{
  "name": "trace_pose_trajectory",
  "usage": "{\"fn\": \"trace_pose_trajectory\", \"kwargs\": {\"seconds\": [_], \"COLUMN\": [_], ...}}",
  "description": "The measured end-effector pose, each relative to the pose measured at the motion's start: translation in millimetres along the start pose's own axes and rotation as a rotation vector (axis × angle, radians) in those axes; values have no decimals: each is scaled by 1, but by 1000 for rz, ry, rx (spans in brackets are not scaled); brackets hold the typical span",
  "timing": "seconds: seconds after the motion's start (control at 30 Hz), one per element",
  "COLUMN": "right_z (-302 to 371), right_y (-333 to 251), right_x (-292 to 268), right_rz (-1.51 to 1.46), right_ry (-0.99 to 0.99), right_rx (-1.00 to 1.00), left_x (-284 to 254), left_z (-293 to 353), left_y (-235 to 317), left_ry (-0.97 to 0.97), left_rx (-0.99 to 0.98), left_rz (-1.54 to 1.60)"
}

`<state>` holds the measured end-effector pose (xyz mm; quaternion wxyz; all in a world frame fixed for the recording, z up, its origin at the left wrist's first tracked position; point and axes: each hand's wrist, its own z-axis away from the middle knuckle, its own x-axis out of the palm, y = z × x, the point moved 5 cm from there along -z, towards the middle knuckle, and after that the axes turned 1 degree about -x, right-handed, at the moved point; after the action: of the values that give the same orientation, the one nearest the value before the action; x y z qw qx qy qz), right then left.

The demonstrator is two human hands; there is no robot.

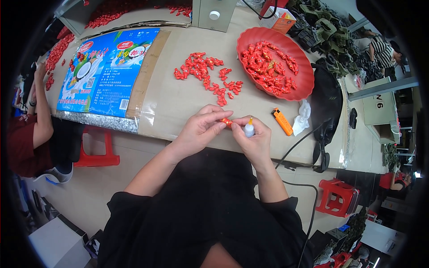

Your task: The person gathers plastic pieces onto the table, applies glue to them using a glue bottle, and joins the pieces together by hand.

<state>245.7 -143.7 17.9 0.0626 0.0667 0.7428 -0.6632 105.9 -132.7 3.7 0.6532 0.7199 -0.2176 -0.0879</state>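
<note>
My left hand (pixel 200 128) pinches a small red plastic piece (pixel 226 122) with gold marks between thumb and fingertips. My right hand (pixel 255 139) is closed around a small white bottle (pixel 249 130) with a narrow yellowish tip that points up, and its thumb and forefinger meet the right end of the red piece. Both hands are over the near edge of the table. Just beyond them lies a loose pile of similar red pieces (pixel 201 67). A red scalloped bowl (pixel 308 67) to the right holds many more.
An orange lighter (pixel 282 121) and a crumpled white tissue (pixel 302 117) lie right of my hands, beside a black bag (pixel 328 107). Blue printed cardboard (pixel 105 71) covers the table's left. A grey metal machine base (pixel 214 15) stands at the back. Another person (pixel 31 129) works at far left.
</note>
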Motion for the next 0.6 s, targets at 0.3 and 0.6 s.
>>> {"fn": "trace_pose_trajectory", "kwargs": {"seconds": [0.3, 0.6], "right_z": [-2, -1], "right_y": [6, 13], "right_x": [4, 5], "right_rz": [-72, -112], "right_ry": [-30, -38], "right_rx": [30, 36], "left_x": [-1, 0], "left_z": [-1, -2], "left_y": [-4, -5], "left_ry": [1, -25], "left_rx": [12, 2], "left_rz": [-11, -5]}}
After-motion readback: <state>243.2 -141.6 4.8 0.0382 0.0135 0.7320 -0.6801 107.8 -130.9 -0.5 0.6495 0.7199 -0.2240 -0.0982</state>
